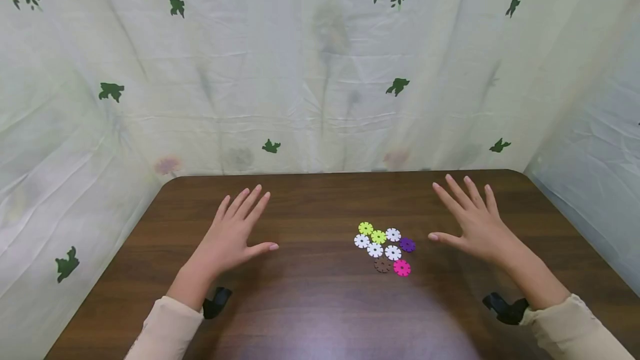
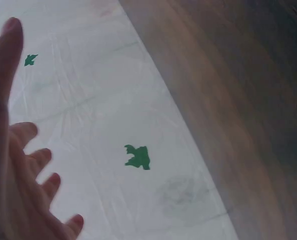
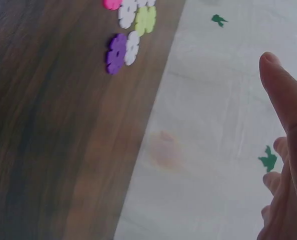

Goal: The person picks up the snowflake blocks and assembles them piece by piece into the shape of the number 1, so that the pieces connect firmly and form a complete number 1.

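Note:
Several flat notched plastic discs lie in a cluster on the brown table, right of centre. Among them are a yellow-green disc, a white disc, a purple disc, a pink disc and a brown disc that blends with the wood. To the right of the cluster is my right hand, fingers spread and holding nothing; its thumb points toward the purple disc. My left hand, also spread and holding nothing, is farther off on the left side.
A pale cloth printed with green leaves hangs behind the table's far edge and along both sides. Each wrist wears a black strap, the left strap and the right strap, below cream sleeves.

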`<action>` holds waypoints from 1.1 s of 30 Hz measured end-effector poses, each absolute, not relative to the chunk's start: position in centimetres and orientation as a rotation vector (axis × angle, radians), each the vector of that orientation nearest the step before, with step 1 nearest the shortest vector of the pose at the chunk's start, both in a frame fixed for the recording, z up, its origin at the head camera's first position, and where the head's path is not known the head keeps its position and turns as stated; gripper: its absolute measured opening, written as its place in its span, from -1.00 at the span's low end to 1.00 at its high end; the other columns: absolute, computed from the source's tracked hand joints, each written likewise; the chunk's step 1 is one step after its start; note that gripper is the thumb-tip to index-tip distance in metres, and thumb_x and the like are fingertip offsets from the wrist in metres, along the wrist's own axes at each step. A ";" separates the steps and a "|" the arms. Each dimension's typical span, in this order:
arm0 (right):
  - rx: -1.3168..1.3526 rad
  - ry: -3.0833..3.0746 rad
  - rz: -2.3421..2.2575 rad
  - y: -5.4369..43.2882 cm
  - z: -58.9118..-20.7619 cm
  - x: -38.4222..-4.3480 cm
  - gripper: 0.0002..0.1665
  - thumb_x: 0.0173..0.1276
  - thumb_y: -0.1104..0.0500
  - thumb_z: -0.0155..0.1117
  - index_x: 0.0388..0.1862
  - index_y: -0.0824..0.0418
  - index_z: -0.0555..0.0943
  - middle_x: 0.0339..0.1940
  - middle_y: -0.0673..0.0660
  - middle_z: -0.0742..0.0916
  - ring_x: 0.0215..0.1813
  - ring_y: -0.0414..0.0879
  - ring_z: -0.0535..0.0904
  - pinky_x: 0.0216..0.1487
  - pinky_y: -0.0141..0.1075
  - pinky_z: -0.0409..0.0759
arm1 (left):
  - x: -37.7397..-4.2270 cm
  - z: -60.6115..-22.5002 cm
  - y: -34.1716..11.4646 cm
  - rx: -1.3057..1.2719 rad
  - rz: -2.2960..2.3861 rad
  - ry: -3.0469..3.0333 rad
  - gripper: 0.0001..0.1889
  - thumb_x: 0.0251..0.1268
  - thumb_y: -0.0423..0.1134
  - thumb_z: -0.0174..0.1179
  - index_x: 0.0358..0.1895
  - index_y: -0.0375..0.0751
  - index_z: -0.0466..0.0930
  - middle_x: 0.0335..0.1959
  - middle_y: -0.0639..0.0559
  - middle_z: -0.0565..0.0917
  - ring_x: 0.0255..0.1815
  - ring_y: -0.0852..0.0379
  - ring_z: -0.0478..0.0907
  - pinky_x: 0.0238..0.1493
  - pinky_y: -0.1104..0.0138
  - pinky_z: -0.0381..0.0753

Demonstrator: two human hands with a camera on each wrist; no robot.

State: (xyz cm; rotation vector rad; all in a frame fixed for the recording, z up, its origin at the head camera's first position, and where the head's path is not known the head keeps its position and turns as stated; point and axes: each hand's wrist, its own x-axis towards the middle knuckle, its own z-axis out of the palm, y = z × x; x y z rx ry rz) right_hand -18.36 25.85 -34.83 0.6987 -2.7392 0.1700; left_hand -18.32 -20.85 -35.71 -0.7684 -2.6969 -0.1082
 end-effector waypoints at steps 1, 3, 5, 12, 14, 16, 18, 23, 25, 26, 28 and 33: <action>0.705 -2.737 0.194 25.8 -34.8 -18.4 0.13 0.07 -0.34 0.18 0.45 -0.02 -0.16 0.45 0.13 -0.10 0.39 0.17 -0.37 0.20 0.16 -0.51 | -18.4 -35.8 -20.7 -0.789 -0.124 -2.675 0.01 -0.02 0.42 -0.01 0.41 -0.10 -0.12 0.41 -0.08 -0.07 0.37 -0.10 -0.12 0.26 -0.06 -0.20; 0.717 -2.734 0.242 25.6 -34.7 -18.4 0.12 0.07 -0.32 0.20 0.45 -0.02 -0.15 0.44 0.14 -0.08 0.39 0.18 -0.34 0.20 0.17 -0.49 | -18.6 -36.0 -20.5 -0.825 -0.156 -2.630 0.02 -0.03 0.41 0.01 0.41 -0.13 -0.10 0.41 -0.07 -0.06 0.37 -0.10 -0.09 0.26 -0.04 -0.16; 0.726 -2.734 0.282 25.4 -34.7 -18.5 0.12 0.08 -0.30 0.21 0.45 -0.02 -0.16 0.44 0.16 -0.06 0.39 0.20 -0.32 0.21 0.17 -0.48 | -18.8 -36.2 -20.1 -0.853 -0.191 -2.593 0.03 -0.03 0.42 0.01 0.41 -0.15 -0.10 0.41 -0.08 -0.04 0.36 -0.10 -0.07 0.26 -0.03 -0.12; 0.762 -2.732 0.435 24.6 -34.9 -18.7 0.10 0.08 -0.21 0.28 0.44 0.01 -0.12 0.42 0.21 0.03 0.39 0.22 -0.22 0.24 0.15 -0.40 | -18.9 -36.8 -18.6 -0.934 -0.369 -2.486 0.04 -0.04 0.42 -0.01 0.40 -0.22 -0.09 0.38 -0.12 0.04 0.34 -0.11 -0.01 0.26 0.01 -0.03; 0.769 -2.732 0.474 24.4 -35.2 -18.8 0.09 0.07 -0.18 0.29 0.44 0.04 -0.08 0.41 0.22 0.06 0.38 0.23 -0.17 0.25 0.14 -0.37 | -18.9 -37.0 -18.1 -0.949 -0.428 -2.455 0.03 -0.03 0.40 0.00 0.39 -0.23 -0.08 0.37 -0.12 0.08 0.34 -0.10 0.02 0.25 0.02 0.01; 0.773 -2.729 0.505 24.3 -35.4 -18.8 0.09 0.06 -0.16 0.32 0.43 0.07 -0.05 0.40 0.22 0.10 0.37 0.23 -0.12 0.25 0.13 -0.32 | -18.9 -37.2 -17.5 -0.952 -0.501 -2.441 0.02 -0.03 0.38 0.03 0.40 -0.21 -0.09 0.37 -0.10 0.08 0.34 -0.07 0.02 0.24 0.03 0.03; 0.784 -2.720 0.530 24.2 -35.7 -18.9 0.08 0.04 -0.14 0.34 0.42 0.11 -0.01 0.38 0.25 0.15 0.36 0.24 -0.05 0.26 0.13 -0.27 | -18.9 -37.3 -17.0 -0.948 -0.587 -2.436 0.02 -0.03 0.32 0.11 0.41 -0.18 -0.11 0.37 -0.07 0.08 0.34 -0.04 0.02 0.24 0.04 0.05; 0.826 -2.709 0.625 23.8 -36.5 -19.0 0.05 0.02 -0.02 0.39 0.38 0.26 0.07 0.34 0.30 0.22 0.33 0.22 0.06 0.28 0.08 -0.14 | -18.8 -37.7 -15.7 -0.924 -0.819 -2.446 0.07 -0.15 0.01 0.40 0.41 -0.11 -0.13 0.38 -0.04 0.07 0.35 0.01 0.00 0.24 0.06 0.06; 0.831 -2.724 0.669 23.7 -36.8 -19.0 0.03 0.02 0.02 0.40 0.37 0.29 0.09 0.34 0.31 0.23 0.33 0.20 0.08 0.26 0.07 -0.04 | -18.6 -37.9 -15.1 -0.909 -0.901 -2.450 0.08 -0.18 -0.08 0.43 0.41 -0.10 -0.11 0.38 -0.06 0.07 0.35 0.01 0.00 0.24 0.06 0.08; 0.829 -2.736 0.693 23.6 -37.0 -19.0 0.02 0.01 0.05 0.41 0.36 0.31 0.09 0.33 0.31 0.23 0.32 0.19 0.09 0.25 0.07 0.01 | -18.6 -38.0 -14.9 -0.899 -0.942 -2.457 0.08 -0.19 -0.10 0.44 0.41 -0.10 -0.10 0.38 -0.06 0.07 0.35 0.02 0.00 0.24 0.06 0.08; 0.815 -2.760 0.731 23.4 -37.3 -18.9 0.00 0.01 0.11 0.42 0.36 0.31 0.11 0.32 0.31 0.25 0.31 0.19 0.12 0.21 0.07 0.11 | -18.4 -38.1 -14.4 -0.876 -1.011 -2.462 0.06 -0.18 -0.12 0.44 0.41 -0.09 -0.08 0.37 -0.06 0.08 0.35 0.02 0.01 0.23 0.05 0.10; 0.778 -2.772 0.785 22.9 -38.3 -18.8 -0.09 0.00 0.17 0.42 0.29 0.36 0.21 0.23 0.34 0.35 0.24 0.23 0.22 0.13 0.09 0.24 | -18.0 -38.4 -13.2 -0.812 -1.160 -2.464 0.01 -0.17 -0.10 0.43 0.40 -0.03 -0.02 0.35 0.00 0.12 0.33 0.06 0.04 0.22 0.06 0.13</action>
